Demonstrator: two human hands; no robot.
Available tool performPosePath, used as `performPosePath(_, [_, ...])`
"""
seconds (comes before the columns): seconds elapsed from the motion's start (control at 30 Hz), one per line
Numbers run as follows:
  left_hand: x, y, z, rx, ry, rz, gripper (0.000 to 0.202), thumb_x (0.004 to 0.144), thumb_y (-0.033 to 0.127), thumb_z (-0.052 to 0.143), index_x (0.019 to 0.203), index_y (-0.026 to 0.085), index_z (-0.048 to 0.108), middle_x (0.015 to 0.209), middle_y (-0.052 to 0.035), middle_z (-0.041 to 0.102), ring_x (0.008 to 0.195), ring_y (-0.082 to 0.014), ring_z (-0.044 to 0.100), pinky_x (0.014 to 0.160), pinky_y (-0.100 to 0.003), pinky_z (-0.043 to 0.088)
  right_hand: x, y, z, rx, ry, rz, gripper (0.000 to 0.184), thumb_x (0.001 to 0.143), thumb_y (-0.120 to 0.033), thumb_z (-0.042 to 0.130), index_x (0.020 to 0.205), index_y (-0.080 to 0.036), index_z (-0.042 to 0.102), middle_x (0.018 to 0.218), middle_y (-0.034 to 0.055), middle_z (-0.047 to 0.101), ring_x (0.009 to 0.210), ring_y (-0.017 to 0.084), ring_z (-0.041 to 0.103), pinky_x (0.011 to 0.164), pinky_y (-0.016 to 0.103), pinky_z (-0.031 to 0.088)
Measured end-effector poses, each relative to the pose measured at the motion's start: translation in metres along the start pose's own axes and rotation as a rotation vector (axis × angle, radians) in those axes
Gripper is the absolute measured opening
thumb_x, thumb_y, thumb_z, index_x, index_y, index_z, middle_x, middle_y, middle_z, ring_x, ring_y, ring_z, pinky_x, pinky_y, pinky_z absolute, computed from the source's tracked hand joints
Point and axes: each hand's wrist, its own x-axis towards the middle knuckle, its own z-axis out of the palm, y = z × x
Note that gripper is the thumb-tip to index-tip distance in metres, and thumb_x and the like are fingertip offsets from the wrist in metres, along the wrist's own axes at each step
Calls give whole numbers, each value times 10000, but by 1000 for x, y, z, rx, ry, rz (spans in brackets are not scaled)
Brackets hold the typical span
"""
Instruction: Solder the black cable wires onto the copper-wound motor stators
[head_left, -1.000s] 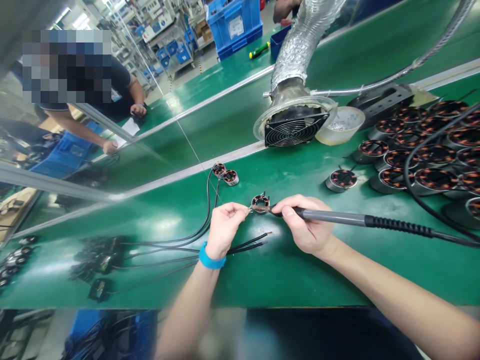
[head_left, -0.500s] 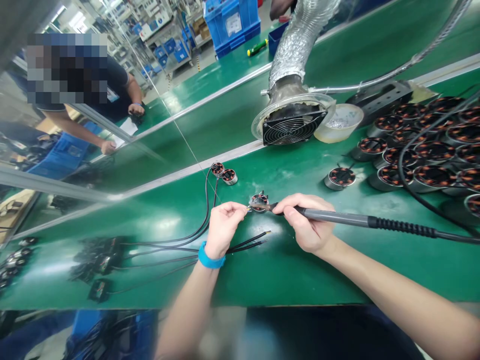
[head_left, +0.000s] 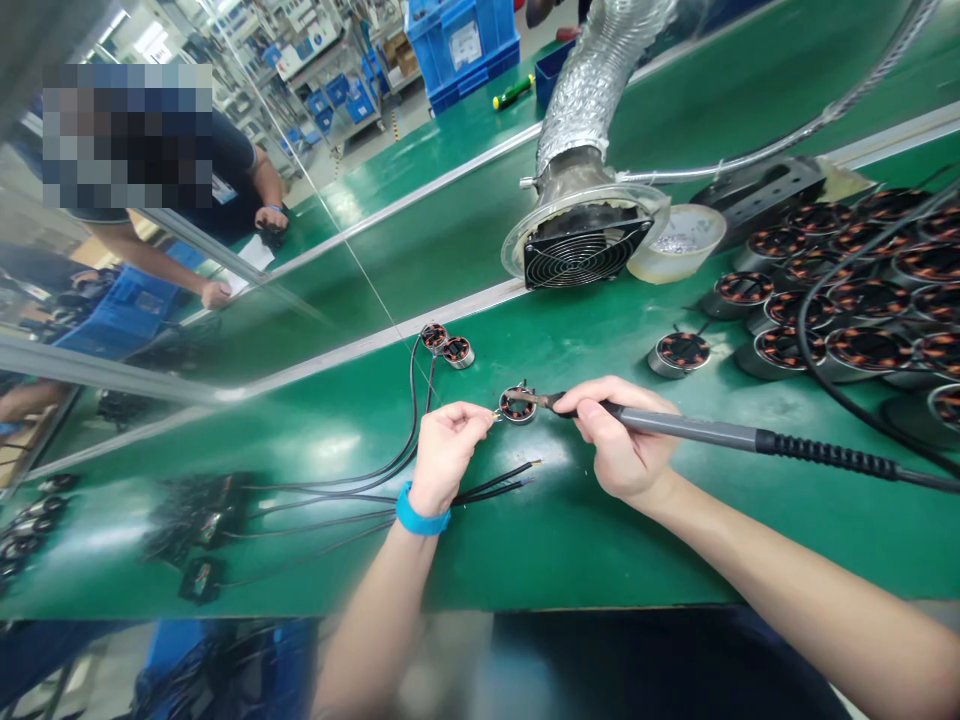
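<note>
**Soldering iron (head_left: 697, 430) at the stator (head_left: 517, 405)**

My left hand (head_left: 446, 455) sits just left of the stator, thumb and forefinger pressed together at its edge, pinching something too small for me to make out. I can't tell whether the stator touches the green bench (head_left: 600, 565) or hangs from my fingers. My right hand (head_left: 619, 440) grips the iron's grey handle between thumb and curled fingers, and the metal tip reaches across the stator's top. Black wires (head_left: 487, 490) run under my left wrist, which wears a blue band (head_left: 416, 510). Beyond my hands, two small stators (head_left: 448, 349) lie wired together near the bench's far edge. Rows of larger stators (head_left: 862, 300) crowd the right side, beside a plastic tub (head_left: 677, 242) and a caged fan (head_left: 587, 252) on a foil duct (head_left: 600, 85).
</note>
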Motion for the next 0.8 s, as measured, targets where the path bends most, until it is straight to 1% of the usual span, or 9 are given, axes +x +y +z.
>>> performPosePath(0.1, [0,0,0,11,2,-6,124,729,253,687,711,135,718,620,3,603,505,-59,417,515,-217,317,3,-1,3,-87,18,20,176,952,-255,533,898,-229,698,721,15,656,603,159,621,617,317,532])
performPosePath(0.2, [-1,2,1,7,-1,-11,124,727,256,688,708,136,708,619,7,595,507,-60,413,517,-217,315,8,-2,8,-206,-50,18,161,936,-215,539,1036,-224,666,881,45,667,784,189,650,765,353,548])
performPosePath(0.23, [-1,3,1,3,-1,-9,123,725,257,688,706,136,703,619,8,592,509,-60,411,518,-217,316,9,-1,9,-244,-100,24,214,915,-197,554,1109,-225,640,943,56,656,844,202,647,806,368,544])
performPosePath(0.3, [-2,4,2,0,2,3,124,724,261,687,703,139,690,622,11,586,512,-61,409,523,-218,319,10,1,10,-306,-211,53,418,850,-158,595,1260,-229,557,1071,78,615,924,226,636,859,396,539])
performPosePath(0.37, [-2,4,2,10,12,28,126,736,265,678,710,142,674,634,16,580,514,-60,404,527,-216,322,8,4,10,-336,-302,89,599,785,-115,614,1354,-237,474,1183,97,564,959,239,633,886,413,537])
performPosePath(0.43, [-2,3,2,25,21,69,114,755,260,669,736,149,652,661,23,577,515,-56,398,528,-211,321,6,8,9,-327,-369,116,684,751,-74,602,1389,-250,429,1247,102,527,990,244,631,902,419,534])
performPosePath(0.5, [-2,2,1,30,12,112,109,776,256,666,762,156,624,688,28,570,518,-51,392,527,-205,318,5,11,8,-297,-403,129,702,748,-52,588,1395,-261,414,1250,94,521,1013,242,626,911,417,528])
performPosePath(0.67, [-2,0,-1,24,-28,152,202,825,333,690,782,165,587,718,26,533,547,-60,405,531,-201,327,1,20,11,-190,-397,136,679,773,-53,605,1386,-274,416,1255,91,514,993,230,636,903,414,540])
performPosePath(0.8, [-1,3,3,81,-32,289,218,836,343,706,776,163,601,875,-14,528,657,-82,477,581,-207,388,-2,21,18,-135,-397,139,665,774,-32,599,1371,-271,429,1249,95,511,1015,231,629,908,414,552])
